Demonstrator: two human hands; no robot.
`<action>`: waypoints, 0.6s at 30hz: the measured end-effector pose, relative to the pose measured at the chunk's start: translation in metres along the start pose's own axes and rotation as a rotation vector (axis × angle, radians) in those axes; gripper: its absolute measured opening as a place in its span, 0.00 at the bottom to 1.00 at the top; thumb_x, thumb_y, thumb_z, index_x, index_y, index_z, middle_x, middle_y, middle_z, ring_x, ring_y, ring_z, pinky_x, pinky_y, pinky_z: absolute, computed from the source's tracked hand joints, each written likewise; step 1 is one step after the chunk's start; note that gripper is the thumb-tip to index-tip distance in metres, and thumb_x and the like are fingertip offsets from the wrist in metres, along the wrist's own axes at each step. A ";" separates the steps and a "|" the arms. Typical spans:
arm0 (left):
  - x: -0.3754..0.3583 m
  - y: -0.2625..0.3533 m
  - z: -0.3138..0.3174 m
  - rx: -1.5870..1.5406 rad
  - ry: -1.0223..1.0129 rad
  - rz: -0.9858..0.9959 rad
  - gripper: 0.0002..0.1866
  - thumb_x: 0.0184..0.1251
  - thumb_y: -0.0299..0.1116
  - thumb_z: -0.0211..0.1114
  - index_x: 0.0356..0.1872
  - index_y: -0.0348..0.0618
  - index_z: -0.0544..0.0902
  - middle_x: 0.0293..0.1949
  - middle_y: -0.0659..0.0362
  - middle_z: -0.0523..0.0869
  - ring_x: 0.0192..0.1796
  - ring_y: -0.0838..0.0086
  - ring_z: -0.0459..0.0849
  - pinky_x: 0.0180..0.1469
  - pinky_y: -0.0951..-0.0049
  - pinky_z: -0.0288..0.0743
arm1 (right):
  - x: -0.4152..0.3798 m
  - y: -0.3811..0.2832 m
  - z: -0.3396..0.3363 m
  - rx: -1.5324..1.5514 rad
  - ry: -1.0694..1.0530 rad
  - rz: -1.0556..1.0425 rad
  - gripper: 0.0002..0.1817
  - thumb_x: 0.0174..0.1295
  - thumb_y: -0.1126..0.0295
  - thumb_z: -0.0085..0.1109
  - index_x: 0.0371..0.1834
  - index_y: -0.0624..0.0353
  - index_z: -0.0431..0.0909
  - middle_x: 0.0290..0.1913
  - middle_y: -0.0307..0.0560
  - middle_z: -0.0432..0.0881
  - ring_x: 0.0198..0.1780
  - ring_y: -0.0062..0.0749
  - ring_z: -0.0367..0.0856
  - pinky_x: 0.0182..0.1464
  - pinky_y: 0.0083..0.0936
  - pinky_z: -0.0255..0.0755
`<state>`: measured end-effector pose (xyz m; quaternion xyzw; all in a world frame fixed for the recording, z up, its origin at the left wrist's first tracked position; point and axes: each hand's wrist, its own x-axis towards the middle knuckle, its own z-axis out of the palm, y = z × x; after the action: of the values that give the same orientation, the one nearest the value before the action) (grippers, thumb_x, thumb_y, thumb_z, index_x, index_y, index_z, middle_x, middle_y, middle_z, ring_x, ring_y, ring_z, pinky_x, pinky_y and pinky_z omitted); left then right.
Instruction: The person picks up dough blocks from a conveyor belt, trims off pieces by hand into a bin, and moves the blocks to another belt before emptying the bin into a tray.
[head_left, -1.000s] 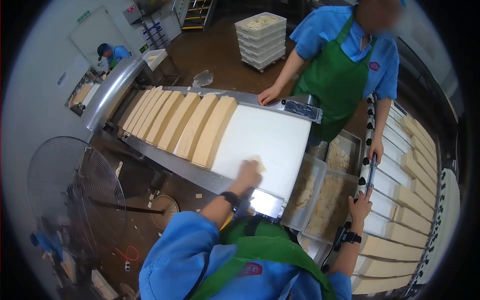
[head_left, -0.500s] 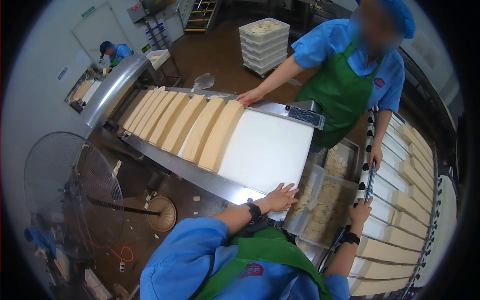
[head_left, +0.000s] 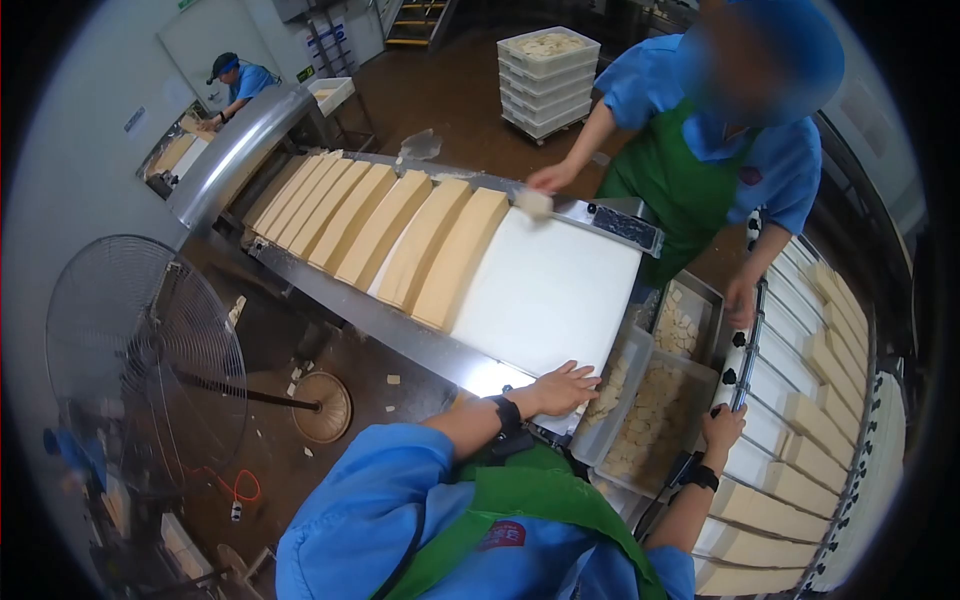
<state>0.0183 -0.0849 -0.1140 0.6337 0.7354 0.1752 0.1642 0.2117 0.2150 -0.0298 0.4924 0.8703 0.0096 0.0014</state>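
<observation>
My left hand [head_left: 565, 388] lies flat with fingers apart on the near corner of the white conveyor belt [head_left: 540, 295], holding nothing. Farther up that belt, several long pale dough-like blocks [head_left: 468, 258] lie side by side. On the right, my right hand [head_left: 722, 428] is wrapped around the near end of a metal bar [head_left: 740, 388] along the edge of a second conveyor [head_left: 757, 432]. More pale blocks [head_left: 775, 507] rest in its slots. Across from me, a co-worker's hand [head_left: 550, 178] holds a small pale piece [head_left: 534, 204] over the belt's far edge.
Between the conveyors stand bins [head_left: 640, 462] of flat pale scraps. The co-worker's other hand [head_left: 741, 302] is by the second conveyor. A floor fan [head_left: 145, 365] stands at left, stacked white crates [head_left: 545, 80] at the back. Another person [head_left: 240, 80] works far left.
The co-worker's one hand has picked up a pale piece by the end block; the other has come off the metal bar. My hands stay in place; the view has shifted slightly.
</observation>
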 end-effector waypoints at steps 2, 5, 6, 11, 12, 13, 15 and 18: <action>-0.003 -0.001 -0.006 -0.040 -0.002 0.024 0.19 0.66 0.33 0.52 0.58 0.52 0.75 0.66 0.57 0.67 0.71 0.61 0.58 0.69 0.55 0.52 | 0.001 -0.001 -0.001 -0.009 -0.014 0.011 0.15 0.43 0.63 0.65 0.37 0.50 0.82 0.65 0.60 0.59 0.51 0.56 0.71 0.55 0.40 0.68; -0.008 -0.010 -0.016 -0.375 -0.017 0.071 0.19 0.67 0.33 0.52 0.59 0.48 0.74 0.61 0.54 0.74 0.65 0.61 0.68 0.66 0.61 0.60 | 0.000 -0.004 -0.003 -0.018 -0.002 0.016 0.14 0.43 0.63 0.64 0.36 0.49 0.82 0.64 0.60 0.60 0.51 0.56 0.71 0.55 0.40 0.68; -0.015 -0.011 -0.023 -0.516 0.044 -0.003 0.19 0.68 0.33 0.51 0.59 0.46 0.74 0.58 0.54 0.76 0.63 0.63 0.71 0.64 0.63 0.62 | -0.002 -0.005 -0.003 -0.019 0.006 0.016 0.13 0.43 0.62 0.64 0.35 0.49 0.82 0.64 0.60 0.60 0.51 0.56 0.71 0.55 0.40 0.68; -0.074 -0.021 -0.079 -0.928 0.381 -0.323 0.16 0.69 0.31 0.54 0.56 0.41 0.75 0.49 0.58 0.82 0.50 0.75 0.79 0.54 0.74 0.71 | -0.002 -0.003 -0.001 0.008 0.016 0.010 0.13 0.44 0.62 0.63 0.34 0.49 0.83 0.65 0.62 0.60 0.50 0.58 0.72 0.55 0.41 0.68; -0.087 -0.027 -0.088 -0.932 0.535 -0.360 0.15 0.68 0.27 0.53 0.54 0.40 0.76 0.47 0.59 0.82 0.47 0.78 0.79 0.53 0.76 0.72 | -0.002 -0.002 0.000 0.019 0.019 0.009 0.12 0.44 0.62 0.63 0.34 0.49 0.83 0.65 0.62 0.60 0.50 0.59 0.72 0.55 0.41 0.68; -0.101 -0.032 -0.100 -0.890 0.661 -0.486 0.14 0.67 0.26 0.52 0.52 0.40 0.77 0.46 0.60 0.82 0.46 0.78 0.79 0.52 0.76 0.72 | -0.002 -0.002 0.001 0.046 0.033 0.006 0.13 0.44 0.62 0.63 0.34 0.50 0.83 0.65 0.63 0.60 0.50 0.60 0.72 0.56 0.42 0.68; -0.131 -0.077 -0.086 -0.711 0.978 -0.638 0.14 0.67 0.26 0.53 0.52 0.38 0.75 0.47 0.56 0.80 0.45 0.74 0.79 0.50 0.77 0.73 | 0.000 0.004 0.006 0.101 0.063 -0.002 0.13 0.45 0.62 0.63 0.35 0.51 0.83 0.64 0.63 0.62 0.50 0.61 0.72 0.56 0.43 0.67; -0.173 -0.100 -0.111 -0.391 1.201 -1.012 0.24 0.63 0.33 0.60 0.58 0.32 0.67 0.55 0.44 0.72 0.52 0.60 0.76 0.55 0.69 0.70 | 0.015 0.032 0.040 0.355 0.177 0.007 0.15 0.48 0.63 0.63 0.37 0.58 0.81 0.57 0.60 0.71 0.52 0.53 0.75 0.57 0.38 0.67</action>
<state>-0.0956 -0.2748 -0.0587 -0.0183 0.8519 0.5154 -0.0917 0.2316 0.2449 -0.0688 0.4854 0.8532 -0.1005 -0.1619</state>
